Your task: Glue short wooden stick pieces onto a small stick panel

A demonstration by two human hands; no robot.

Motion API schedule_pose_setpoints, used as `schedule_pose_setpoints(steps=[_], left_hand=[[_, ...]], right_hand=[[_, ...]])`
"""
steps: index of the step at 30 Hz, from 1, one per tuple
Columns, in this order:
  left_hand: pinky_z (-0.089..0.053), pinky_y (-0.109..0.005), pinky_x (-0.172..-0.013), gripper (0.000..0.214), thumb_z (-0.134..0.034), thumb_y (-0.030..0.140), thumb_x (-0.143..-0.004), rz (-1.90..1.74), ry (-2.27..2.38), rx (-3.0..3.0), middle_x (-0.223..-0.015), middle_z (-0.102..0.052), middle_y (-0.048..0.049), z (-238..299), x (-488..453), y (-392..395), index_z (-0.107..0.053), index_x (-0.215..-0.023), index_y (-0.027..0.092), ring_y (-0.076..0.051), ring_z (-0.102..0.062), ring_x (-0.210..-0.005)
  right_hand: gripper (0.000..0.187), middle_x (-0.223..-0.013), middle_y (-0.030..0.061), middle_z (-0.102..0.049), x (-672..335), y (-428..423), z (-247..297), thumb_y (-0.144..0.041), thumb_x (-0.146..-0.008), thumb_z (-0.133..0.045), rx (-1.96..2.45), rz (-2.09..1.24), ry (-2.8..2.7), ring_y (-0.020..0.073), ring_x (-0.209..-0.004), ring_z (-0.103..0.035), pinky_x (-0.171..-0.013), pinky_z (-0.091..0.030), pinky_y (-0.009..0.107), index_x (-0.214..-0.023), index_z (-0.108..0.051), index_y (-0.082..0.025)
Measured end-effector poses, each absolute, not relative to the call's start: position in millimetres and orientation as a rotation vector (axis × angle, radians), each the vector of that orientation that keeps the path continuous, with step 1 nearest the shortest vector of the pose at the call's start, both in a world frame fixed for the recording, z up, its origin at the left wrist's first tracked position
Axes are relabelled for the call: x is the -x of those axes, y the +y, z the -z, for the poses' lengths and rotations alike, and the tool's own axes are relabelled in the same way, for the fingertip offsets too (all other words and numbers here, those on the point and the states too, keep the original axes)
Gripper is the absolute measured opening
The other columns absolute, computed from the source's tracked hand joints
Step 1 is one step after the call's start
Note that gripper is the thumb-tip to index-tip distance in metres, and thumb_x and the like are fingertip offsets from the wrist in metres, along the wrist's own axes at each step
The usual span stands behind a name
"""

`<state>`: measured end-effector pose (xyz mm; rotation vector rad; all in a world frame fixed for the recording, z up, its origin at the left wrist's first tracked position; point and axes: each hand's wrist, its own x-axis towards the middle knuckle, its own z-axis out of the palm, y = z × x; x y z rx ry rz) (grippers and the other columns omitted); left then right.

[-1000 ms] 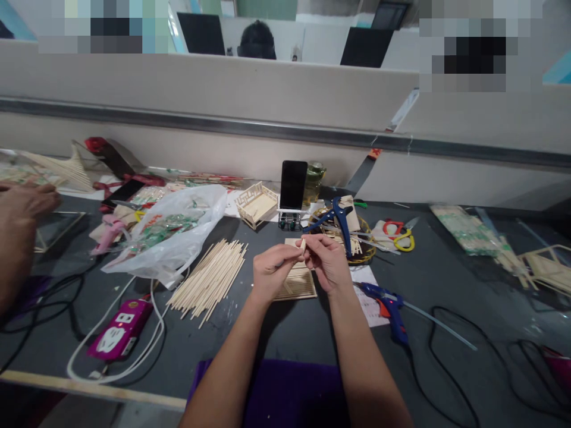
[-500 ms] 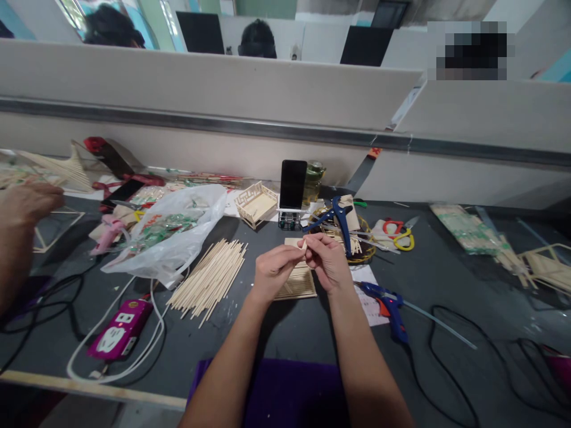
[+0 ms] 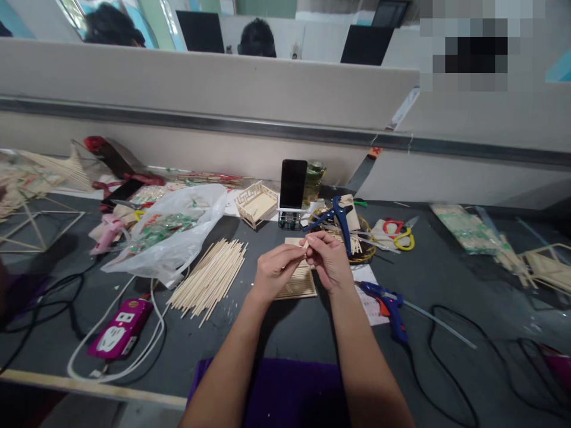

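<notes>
My left hand [image 3: 273, 270] and my right hand [image 3: 331, 261] meet fingertip to fingertip, both closed in a pinch. Between them is a short piece of wooden stick [image 3: 306, 244], mostly covered by the fingers. Directly below lies a flat panel of wooden sticks [image 3: 298, 285], partly hidden by my hands. Left of it a loose pile of wooden sticks [image 3: 209, 278] is spread on the dark table. To the right, a blue hot glue gun [image 3: 390, 304] with a clear glue stick in its back lies on a sheet of paper.
Behind my hands stand a phone [image 3: 293, 184], a small stick-built model [image 3: 257, 204] and a basket [image 3: 368, 238] with blue-handled cutters [image 3: 341, 223]. Scissors [image 3: 404, 238] lie to the right. On the left are a plastic bag [image 3: 200, 220] and a purple power strip [image 3: 120, 330] with cables.
The other person's hand at the far left has withdrawn, uncovering a stick frame there. My hands keep their pinch in nearly the same place, with slight finger movement.
</notes>
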<state>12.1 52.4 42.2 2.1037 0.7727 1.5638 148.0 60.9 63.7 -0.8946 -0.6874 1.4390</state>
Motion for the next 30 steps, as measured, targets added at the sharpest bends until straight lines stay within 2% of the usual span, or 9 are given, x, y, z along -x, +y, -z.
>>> schedule_pose_setpoints(steps=[8, 16, 21, 30], left_hand=[[-0.051, -0.027, -0.075, 0.020, -0.058, 0.014, -0.084, -1.548, 0.814, -1.991, -0.089, -0.071, -0.0076, -42, -15, 53, -0.070, -0.099, 0.020, -0.015, -0.065, -0.082], [-0.050, -0.026, -0.072, 0.016, -0.065, 0.021, -0.080, -1.470, 0.865, -1.674, -0.088, -0.072, -0.0077, -51, -18, 50, -0.074, -0.093, 0.020, -0.016, -0.065, -0.082], [-0.051, -0.026, -0.073, 0.014, -0.067, 0.019, -0.077, -1.507, 0.890, -1.540, -0.086, -0.072, -0.0068, -49, -18, 51, -0.075, -0.090, 0.021, -0.016, -0.065, -0.080], [-0.053, -0.025, -0.065, 0.014, -0.068, 0.016, -0.076, -1.632, 0.863, -1.480, -0.076, -0.071, -0.0042, -47, -16, 51, -0.076, -0.084, 0.023, -0.014, -0.065, -0.070]], right_hand=[[0.015, -0.063, 0.0003, -0.068, -146, 62, -61, -0.024, -0.061, -0.076, 0.901, -1.409, -0.674, 0.0044, -0.044, -0.049, -0.038, -0.042, 0.014, -0.066, -0.065, -0.016], [0.014, -0.062, 0.0009, -0.068, -145, 64, -59, -0.023, -0.061, -0.075, 0.885, -1.395, -0.648, 0.0048, -0.044, -0.050, -0.038, -0.042, 0.014, -0.065, -0.065, -0.016], [0.015, -0.060, 0.0002, -0.067, -142, 62, -60, -0.025, -0.061, -0.076, 0.873, -1.420, -0.657, 0.0053, -0.044, -0.050, -0.038, -0.042, 0.015, -0.066, -0.066, -0.016], [0.016, -0.072, 0.0048, -0.071, -138, 59, -62, -0.031, -0.069, -0.072, 0.842, -1.371, -0.738, 0.0071, -0.050, -0.054, -0.038, -0.042, 0.015, -0.075, -0.071, -0.016]])
